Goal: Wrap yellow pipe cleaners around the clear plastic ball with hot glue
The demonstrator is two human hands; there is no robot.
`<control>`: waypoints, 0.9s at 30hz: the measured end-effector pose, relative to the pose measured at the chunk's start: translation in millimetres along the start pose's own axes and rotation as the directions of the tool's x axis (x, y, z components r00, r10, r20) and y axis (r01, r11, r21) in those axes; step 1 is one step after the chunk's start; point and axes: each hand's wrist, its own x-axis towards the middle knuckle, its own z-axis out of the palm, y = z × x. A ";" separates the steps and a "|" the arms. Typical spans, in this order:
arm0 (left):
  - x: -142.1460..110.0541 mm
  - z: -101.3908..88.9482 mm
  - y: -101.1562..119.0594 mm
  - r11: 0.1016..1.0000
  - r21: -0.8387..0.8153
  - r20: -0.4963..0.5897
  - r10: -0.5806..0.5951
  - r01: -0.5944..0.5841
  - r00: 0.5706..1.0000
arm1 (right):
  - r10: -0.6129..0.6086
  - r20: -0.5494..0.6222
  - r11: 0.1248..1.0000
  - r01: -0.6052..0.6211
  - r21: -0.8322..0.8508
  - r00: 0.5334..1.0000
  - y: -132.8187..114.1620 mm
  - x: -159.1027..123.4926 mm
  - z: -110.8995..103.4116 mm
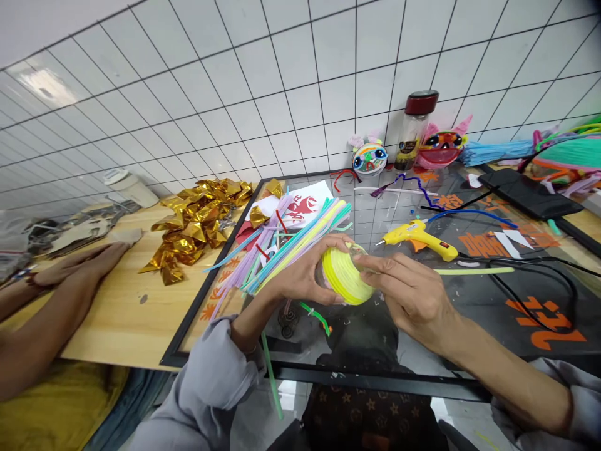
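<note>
Both of my hands hold a round ball wrapped in yellow pipe cleaner (344, 279) above a glass-topped table (422, 351). My left hand (300, 275) grips its left side, thumb under, fingers over the top. My right hand (410, 294) presses on its right side with fingers closed around it. A loose yellow-green pipe cleaner tail (474, 271) runs right from my right hand across the glass. A green pipe cleaner piece (315, 314) hangs below the ball.
A pile of pastel pipe cleaners (291, 244) lies left of the ball. A yellow glue gun (417, 236) rests behind it with black cables. Gold foil (197, 222) sits on the wooden table. Another person's arms (56, 294) lie at left. Craft faces and a jar (413, 128) stand by the tiled wall.
</note>
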 end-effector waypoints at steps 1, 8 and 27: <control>0.3 0.1 -0.2 1.000 0.000 0.003 0.009 -0.009 1.000 | -0.004 0.007 1.000 0.004 0.002 1.000 0.4 -0.3 -0.2; 1.8 0.0 0.5 1.000 0.017 0.007 0.002 -0.002 1.000 | -0.041 0.079 0.999 0.040 0.014 0.996 4.4 -3.5 -1.2; 1.7 0.2 0.8 0.998 0.040 0.007 0.040 -0.040 0.999 | -0.118 0.134 0.993 0.117 0.016 0.984 10.6 1.4 -5.4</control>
